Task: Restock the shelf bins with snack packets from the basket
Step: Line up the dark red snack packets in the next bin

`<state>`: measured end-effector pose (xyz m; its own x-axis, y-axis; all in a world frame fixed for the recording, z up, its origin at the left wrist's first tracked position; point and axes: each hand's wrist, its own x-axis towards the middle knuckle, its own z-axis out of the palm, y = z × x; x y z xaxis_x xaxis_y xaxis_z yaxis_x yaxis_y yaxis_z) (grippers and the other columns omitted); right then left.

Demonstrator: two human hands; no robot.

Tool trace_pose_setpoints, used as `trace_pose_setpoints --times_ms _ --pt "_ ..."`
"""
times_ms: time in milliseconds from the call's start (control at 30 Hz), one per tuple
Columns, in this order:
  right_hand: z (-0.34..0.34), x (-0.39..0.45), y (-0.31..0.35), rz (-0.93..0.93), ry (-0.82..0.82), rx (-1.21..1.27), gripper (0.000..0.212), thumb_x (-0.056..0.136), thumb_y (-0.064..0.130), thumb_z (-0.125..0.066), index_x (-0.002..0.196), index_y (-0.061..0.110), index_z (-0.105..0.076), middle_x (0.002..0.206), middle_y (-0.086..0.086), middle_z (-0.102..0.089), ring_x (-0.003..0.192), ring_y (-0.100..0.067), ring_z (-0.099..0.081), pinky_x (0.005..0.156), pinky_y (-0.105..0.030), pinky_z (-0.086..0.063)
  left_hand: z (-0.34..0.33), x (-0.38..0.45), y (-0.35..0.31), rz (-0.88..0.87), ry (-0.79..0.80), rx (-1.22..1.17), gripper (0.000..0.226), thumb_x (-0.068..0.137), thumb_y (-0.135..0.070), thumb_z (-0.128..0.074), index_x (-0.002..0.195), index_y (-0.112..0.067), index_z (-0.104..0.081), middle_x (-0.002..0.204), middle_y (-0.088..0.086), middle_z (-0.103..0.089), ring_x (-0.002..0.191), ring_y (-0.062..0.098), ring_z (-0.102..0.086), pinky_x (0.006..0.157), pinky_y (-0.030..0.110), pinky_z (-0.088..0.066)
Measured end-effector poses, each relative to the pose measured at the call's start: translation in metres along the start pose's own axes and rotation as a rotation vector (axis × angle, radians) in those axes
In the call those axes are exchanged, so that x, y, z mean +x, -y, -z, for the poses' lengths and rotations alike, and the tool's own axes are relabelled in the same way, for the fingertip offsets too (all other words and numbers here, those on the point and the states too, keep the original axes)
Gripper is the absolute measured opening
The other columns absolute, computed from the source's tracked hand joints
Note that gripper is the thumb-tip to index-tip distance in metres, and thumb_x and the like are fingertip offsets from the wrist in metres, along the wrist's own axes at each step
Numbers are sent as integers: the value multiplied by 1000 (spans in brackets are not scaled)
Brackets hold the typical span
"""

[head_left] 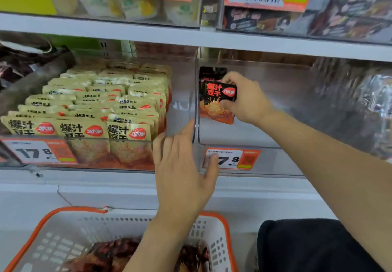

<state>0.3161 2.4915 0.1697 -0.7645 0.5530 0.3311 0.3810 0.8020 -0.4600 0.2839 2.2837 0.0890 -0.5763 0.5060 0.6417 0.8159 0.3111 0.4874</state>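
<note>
My right hand [246, 98] grips a black and red snack packet [214, 104] inside a clear shelf bin [265, 136], at the bin's left wall. Another dark packet stands behind it. My left hand [182, 165] lies open with straight fingers against the front of the divider between two bins. The bin to the left [176, 110] holds several rows of beige snack packets [95, 106]. Below, a white basket with an orange rim [224, 225] holds several dark red packets [110, 254].
Price tags [232, 158] reading 17.8 are stuck on the bin fronts. An upper shelf [191, 36] carries more clear bins with other snacks. Crinkled clear wrapping [373, 102] fills the right side. A dark garment [307, 246] is at the lower right.
</note>
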Motion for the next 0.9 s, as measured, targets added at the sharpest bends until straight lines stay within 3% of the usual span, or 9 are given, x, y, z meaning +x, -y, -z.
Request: trace_pose_setpoints --times_ms 100,200,400,500,700,900 --pt "-23 22 -2 -31 18 -42 44 79 8 -79 117 10 -55 117 -11 -64 104 -29 -60 78 -25 -39 3 -1 6 -45 37 32 65 84 -36 -65 140 -7 -50 111 2 -61 103 25 -49 109 38 -29" --pt "-33 35 -3 -80 -23 -134 43 78 7 -77 116 10 -56 116 -16 -63 104 -36 -60 82 -33 -45 7 -1 8 -42 54 7 66 82 -32 -67 141 -9 -49 103 0 -60 101 22 -46 106 36 -30" --pt "-34 47 0 -140 -87 -323 65 78 10 -78 134 11 -46 138 -17 -38 117 -38 -51 89 -41 -51 6 -1 7 -27 48 -33 63 82 -28 -65 140 -8 -50 104 1 -61 102 20 -42 105 35 -30" --pt "-36 47 -1 -181 -91 -355 73 79 16 -80 140 10 -40 139 -19 -34 118 -40 -50 90 -44 -53 5 -1 8 -33 60 -42 64 83 -27 -64 142 -9 -47 109 0 -60 105 20 -44 109 35 -27" --pt "-35 43 -3 -259 -76 -254 69 78 22 -82 133 11 -43 129 -18 -41 105 -41 -59 90 -45 -54 4 -1 9 -44 80 -44 65 85 -28 -62 145 -9 -45 112 0 -59 108 20 -46 113 36 -25" --pt "-21 34 1 -203 -114 -259 71 81 24 -80 138 15 -41 131 -16 -43 107 -40 -59 87 -44 -55 6 -1 12 -71 80 -56 64 86 -28 -60 145 -9 -44 111 0 -58 110 18 -42 113 35 -24"
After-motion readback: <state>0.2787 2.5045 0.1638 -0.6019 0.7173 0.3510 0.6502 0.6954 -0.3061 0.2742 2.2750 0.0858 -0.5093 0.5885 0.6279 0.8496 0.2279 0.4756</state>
